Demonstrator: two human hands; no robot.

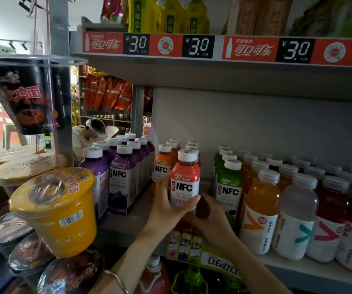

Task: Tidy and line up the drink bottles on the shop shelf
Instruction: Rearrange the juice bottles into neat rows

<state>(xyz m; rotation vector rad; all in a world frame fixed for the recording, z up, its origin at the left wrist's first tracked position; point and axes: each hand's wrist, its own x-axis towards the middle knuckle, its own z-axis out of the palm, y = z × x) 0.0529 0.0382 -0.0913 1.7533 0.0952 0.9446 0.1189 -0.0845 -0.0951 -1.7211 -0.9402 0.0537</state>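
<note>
Red-label NFC bottle (185, 181) with a white cap is up front on the middle shelf (128, 225), upright, label facing out. It sits btw the orange NFC row (163, 166) on its left and the green NFC row (230, 187) on its right, w/ more white caps lined up right behind it. Left hand (166, 206) grips it from the left side: thumb across the lower label, fingers wrapped round the far edge. Right hand (213, 217) is curled against the bottom right of the same bottle, pretty dark down there tho. Can't tell if the base is touching the shelf or lifted, since both hands cover it.

Purple NFC bottles (124, 179) stand in two rows further left, a bit apart from the orange ones. Right of the green row there's bigger bottles – an orange drink (260, 204), a cloudy clear one (296, 215), then red ones. Thin bangle (117, 279) on the left wrist. Yellow noodle cup (60, 211) tilts in a rack at left – red price strip (198, 46) on the shelf above.
</note>
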